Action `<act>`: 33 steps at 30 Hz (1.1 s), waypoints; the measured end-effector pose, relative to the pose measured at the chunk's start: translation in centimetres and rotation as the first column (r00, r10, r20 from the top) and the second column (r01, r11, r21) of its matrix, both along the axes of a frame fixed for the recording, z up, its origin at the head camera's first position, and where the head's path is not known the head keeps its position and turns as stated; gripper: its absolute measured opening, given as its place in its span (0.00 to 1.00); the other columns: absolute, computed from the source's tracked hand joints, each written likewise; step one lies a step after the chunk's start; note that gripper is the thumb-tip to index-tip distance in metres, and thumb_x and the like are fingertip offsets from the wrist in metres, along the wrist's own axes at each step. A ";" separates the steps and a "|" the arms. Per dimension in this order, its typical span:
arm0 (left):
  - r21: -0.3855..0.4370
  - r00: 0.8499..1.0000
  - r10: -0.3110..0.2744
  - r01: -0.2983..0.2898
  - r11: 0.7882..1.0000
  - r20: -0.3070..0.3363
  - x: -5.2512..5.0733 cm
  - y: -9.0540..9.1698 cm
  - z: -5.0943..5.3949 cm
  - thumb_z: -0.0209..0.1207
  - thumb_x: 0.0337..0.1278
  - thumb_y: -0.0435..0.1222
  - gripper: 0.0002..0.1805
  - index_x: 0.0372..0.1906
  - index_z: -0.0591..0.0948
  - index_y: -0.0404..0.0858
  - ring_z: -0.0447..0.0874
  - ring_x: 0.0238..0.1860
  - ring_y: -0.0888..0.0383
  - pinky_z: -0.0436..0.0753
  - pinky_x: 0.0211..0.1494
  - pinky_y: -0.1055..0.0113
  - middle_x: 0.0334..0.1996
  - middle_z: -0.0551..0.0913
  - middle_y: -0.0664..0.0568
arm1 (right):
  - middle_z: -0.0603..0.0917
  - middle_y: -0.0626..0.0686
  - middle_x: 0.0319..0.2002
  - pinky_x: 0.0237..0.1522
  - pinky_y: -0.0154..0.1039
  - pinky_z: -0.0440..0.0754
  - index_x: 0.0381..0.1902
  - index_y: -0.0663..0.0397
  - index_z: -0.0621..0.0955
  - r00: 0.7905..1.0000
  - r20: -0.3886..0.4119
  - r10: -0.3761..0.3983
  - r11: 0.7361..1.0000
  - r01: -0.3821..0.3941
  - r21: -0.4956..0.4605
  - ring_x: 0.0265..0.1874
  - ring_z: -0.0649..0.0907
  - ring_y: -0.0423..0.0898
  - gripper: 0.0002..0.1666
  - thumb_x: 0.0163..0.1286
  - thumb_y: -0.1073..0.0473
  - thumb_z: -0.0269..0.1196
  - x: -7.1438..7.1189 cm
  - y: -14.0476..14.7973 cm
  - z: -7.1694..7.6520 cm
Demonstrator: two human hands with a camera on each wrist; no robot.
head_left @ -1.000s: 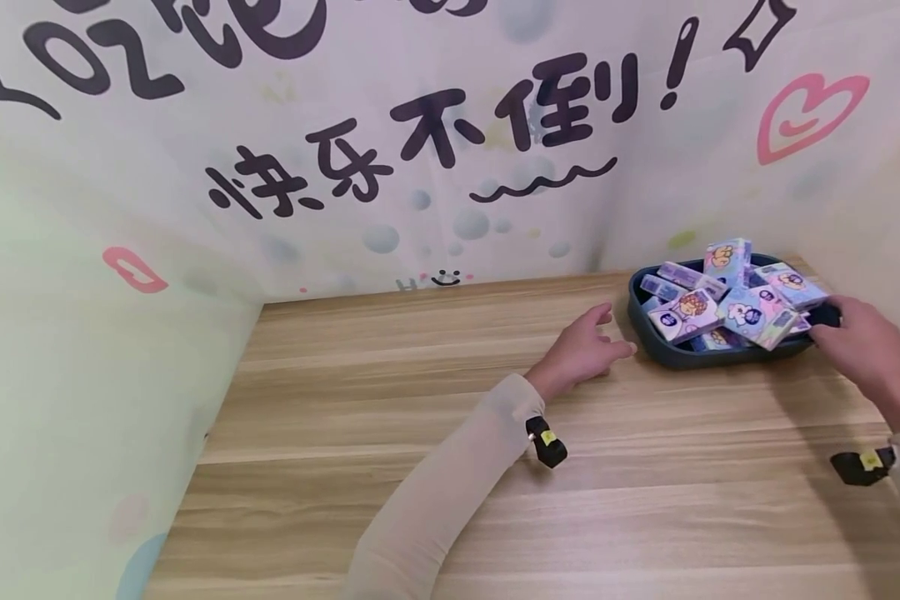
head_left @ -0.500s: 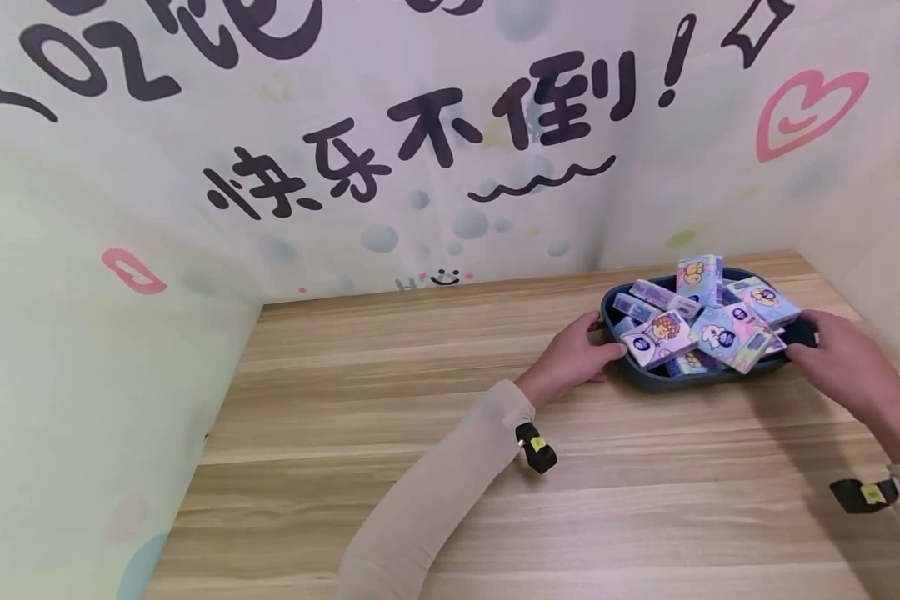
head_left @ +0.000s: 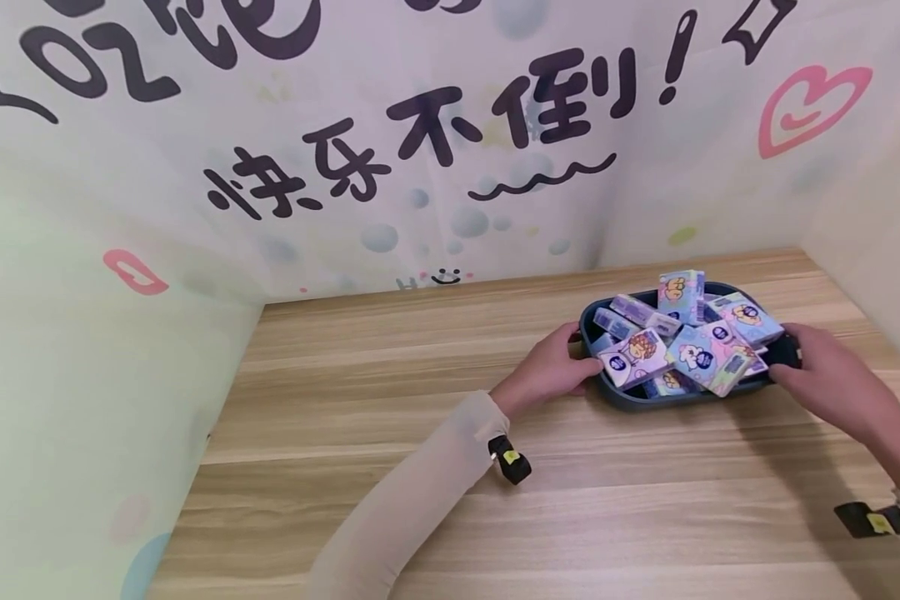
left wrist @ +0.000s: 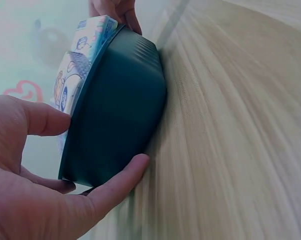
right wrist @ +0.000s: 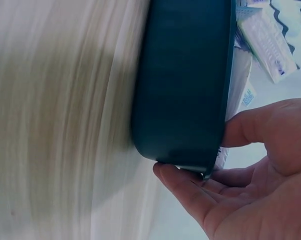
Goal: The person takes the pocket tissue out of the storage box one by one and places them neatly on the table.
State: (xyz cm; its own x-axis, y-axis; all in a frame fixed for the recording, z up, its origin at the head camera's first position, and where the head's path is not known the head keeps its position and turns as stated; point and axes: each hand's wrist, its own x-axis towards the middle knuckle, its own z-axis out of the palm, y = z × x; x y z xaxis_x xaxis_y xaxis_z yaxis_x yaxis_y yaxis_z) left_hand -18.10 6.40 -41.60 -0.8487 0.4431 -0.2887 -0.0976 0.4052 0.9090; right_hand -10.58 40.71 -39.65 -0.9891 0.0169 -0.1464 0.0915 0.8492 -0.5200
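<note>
A dark blue-green basket (head_left: 645,403), heaped with small printed packs (head_left: 696,357), stands at the right of the table. The left hand (head_left: 546,372) holds its left end, and in the left wrist view that hand (left wrist: 55,165) has the thumb at the rim and fingers around the end wall of the basket (left wrist: 117,105). At the other end the right hand (head_left: 828,379) grips the rim. The right wrist view shows this hand (right wrist: 260,170) with its thumb on the rim and fingers under the end of the basket (right wrist: 183,85).
The wood-grained table (head_left: 330,433) reaches back to a printed cloth wall (head_left: 420,242) with black lettering. Pale walls stand at the left (head_left: 52,375) and right. A black strap device (head_left: 510,460) is on the left wrist, another (head_left: 870,520) on the right.
The basket with its packs has moved left and toward the person. The left hand, earlier apart from the basket, has taken hold of its left end; the right hand has moved along with it.
</note>
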 end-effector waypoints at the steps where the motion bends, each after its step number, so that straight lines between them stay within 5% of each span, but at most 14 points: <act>1: -0.001 1.000 -0.006 0.006 1.000 0.000 0.1 -0.3 0.0 0.68 0.76 0.37 0.39 0.85 0.67 0.41 0.89 0.49 0.57 0.93 0.45 0.63 0.73 0.78 0.43 | 0.57 0.95 0.68 0.68 0.86 0.58 0.75 0.96 0.51 1.000 0.003 0.012 1.000 -0.012 0.002 0.69 0.60 0.91 0.43 0.81 0.66 0.57 0.0 -0.2 0.0; 27: -0.092 0.998 -0.057 0.054 0.994 -0.025 3.5 -7.7 0.5 0.67 0.75 0.37 0.40 0.86 0.65 0.39 0.88 0.54 0.55 0.92 0.48 0.64 0.79 0.72 0.42 | 0.66 0.91 0.66 0.60 0.84 0.69 0.73 0.91 0.60 0.981 -0.073 0.179 0.982 -0.173 0.076 0.65 0.69 0.86 0.40 0.73 0.70 0.64 3.1 -5.3 -0.1; 33: -0.128 0.994 -0.079 0.069 0.989 -0.070 3.9 -9.5 0.7 0.67 0.75 0.37 0.41 0.86 0.64 0.39 0.91 0.46 0.56 0.91 0.45 0.65 0.78 0.74 0.42 | 0.68 0.89 0.67 0.60 0.81 0.73 0.73 0.89 0.62 0.974 -0.087 0.211 0.975 -0.203 0.093 0.64 0.73 0.83 0.40 0.73 0.69 0.66 3.5 -6.6 -0.1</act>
State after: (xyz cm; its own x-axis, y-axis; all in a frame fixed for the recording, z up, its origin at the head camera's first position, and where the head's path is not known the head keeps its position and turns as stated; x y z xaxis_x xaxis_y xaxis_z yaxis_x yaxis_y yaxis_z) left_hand -14.22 -3.14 -40.93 -0.8365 0.4695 -0.2826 0.0035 0.5202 0.8540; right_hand -7.05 34.07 -39.73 -0.9817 -0.1815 -0.0579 -0.1374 0.8850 -0.4449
